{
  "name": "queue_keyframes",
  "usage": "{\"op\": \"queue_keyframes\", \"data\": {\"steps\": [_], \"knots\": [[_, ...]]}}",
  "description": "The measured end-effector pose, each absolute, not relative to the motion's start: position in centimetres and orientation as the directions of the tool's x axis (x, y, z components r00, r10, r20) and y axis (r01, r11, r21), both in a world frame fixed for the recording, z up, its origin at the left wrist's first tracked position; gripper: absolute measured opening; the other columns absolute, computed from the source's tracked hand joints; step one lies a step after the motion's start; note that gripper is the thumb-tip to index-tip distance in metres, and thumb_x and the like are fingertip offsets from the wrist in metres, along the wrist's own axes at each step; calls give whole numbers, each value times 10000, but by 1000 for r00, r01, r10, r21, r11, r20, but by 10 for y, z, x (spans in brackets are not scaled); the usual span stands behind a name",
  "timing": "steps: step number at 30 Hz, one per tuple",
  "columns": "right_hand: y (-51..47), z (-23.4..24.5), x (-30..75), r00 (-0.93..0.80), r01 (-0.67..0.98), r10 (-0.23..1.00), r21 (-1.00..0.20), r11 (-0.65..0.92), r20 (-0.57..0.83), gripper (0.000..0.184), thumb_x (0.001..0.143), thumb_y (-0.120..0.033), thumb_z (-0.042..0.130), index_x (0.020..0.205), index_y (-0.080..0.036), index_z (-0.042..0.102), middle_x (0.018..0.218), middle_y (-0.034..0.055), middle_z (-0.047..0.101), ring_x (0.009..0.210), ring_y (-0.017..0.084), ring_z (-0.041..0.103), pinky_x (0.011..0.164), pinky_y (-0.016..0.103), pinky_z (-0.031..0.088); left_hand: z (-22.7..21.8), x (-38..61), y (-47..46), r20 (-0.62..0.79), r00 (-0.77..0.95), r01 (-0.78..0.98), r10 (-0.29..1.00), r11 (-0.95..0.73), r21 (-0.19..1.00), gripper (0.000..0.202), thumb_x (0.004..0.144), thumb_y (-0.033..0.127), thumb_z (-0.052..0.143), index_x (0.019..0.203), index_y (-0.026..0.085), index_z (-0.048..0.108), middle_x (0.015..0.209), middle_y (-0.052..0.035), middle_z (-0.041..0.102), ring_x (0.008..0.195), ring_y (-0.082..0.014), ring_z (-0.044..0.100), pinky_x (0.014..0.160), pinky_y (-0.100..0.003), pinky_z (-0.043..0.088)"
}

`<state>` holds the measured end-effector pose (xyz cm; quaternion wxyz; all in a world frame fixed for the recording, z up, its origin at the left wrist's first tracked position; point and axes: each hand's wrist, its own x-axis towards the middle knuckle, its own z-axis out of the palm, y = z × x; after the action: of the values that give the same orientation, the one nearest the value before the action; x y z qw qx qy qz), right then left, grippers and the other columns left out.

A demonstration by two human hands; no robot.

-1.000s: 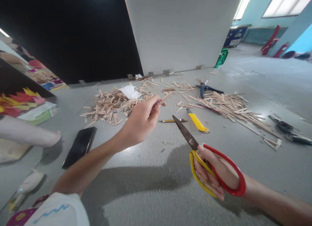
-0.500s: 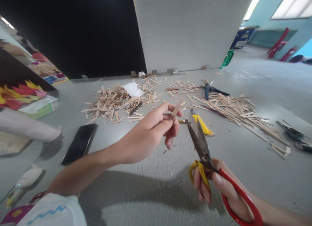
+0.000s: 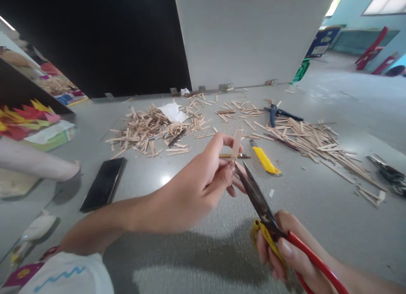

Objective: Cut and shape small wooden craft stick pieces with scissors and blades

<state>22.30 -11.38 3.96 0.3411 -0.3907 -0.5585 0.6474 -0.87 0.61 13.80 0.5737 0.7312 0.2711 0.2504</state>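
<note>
My left hand (image 3: pixel 196 188) pinches a short, pale wooden strip (image 3: pixel 237 144) between thumb and fingers, and the strip points upward. Something small and brownish shows at its lower end, too small to make out. Scissors (image 3: pixel 261 207) with one yellow and one red handle are in my right hand (image 3: pixel 298 243), fingers through the loops. Their blades stand slightly apart, tips at my left fingertips. Behind my left fingers lies a thin yellow-and-dark tool (image 3: pixel 236 155), partly covered. A yellow-handled cutter (image 3: pixel 266 160) lies just beyond the scissors. One small pale scrap (image 3: pixel 272 193) rests nearby.
A heap of short wooden pieces (image 3: pixel 139 133) with white paper (image 3: pixel 174 112) lies at back left. Longer strips (image 3: pixel 311 141) spread on the right, near blue-handled pliers (image 3: pixel 275 112) and a dark tool (image 3: pixel 388 173). A phone (image 3: pixel 104 184) lies left. An upright panel (image 3: pixel 247 40) stands behind.
The scissors' blades have come closer together, and their tips now reach my left fingertips. My left hand has shifted slightly right, with the strip more upright. A pale scrap now shows beside the scissors.
</note>
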Motion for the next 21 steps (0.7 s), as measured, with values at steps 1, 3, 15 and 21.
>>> {"op": "queue_keyframes", "data": {"steps": [1, 3, 15, 21], "knots": [[-114, 38, 223, -460, -4, 879, -990, -144, -126, 650, 1014, -812, 491, 893, -189, 631, 695, -7, 573, 537, 123, 536, 543, 255, 461, 137, -9, 6, 71, 729, 113, 681, -221, 969, 90, 1125, 185, 437, 1169, 257, 409, 1066, -77, 776, 903, -184, 752, 822, -341, 623], [-114, 37, 223, -458, -3, 879, -988, -152, -134, 650, 1021, -817, 466, 882, -199, 610, 625, -31, 542, 514, 125, 525, 546, 257, 459, 136, -10, 5, 94, 725, 119, 682, -258, 959, 108, 1122, 193, 449, 1204, 253, 410, 1107, -89, 770, 906, -185, 739, 824, -349, 621], [-108, 50, 216, -460, 61, 859, -973, -223, -226, 737, 945, -916, 414, 722, -229, 563, 471, -45, 469, 373, 110, 402, 439, 255, 370, 132, -8, 1, 109, 703, 194, 703, -336, 922, 311, 1115, 192, 401, 1403, 265, 309, 1226, -104, 760, 996, -199, 777, 882, -378, 625], [-105, 52, 211, -452, 103, 861, -972, -210, -234, 791, 927, -944, 360, 641, -233, 558, 406, -35, 452, 336, 108, 385, 422, 252, 357, 130, -6, -1, 144, 698, 176, 701, -364, 915, 269, 1101, 174, 402, 1342, 255, 316, 1215, -123, 773, 1079, -231, 786, 914, -413, 611]]}}
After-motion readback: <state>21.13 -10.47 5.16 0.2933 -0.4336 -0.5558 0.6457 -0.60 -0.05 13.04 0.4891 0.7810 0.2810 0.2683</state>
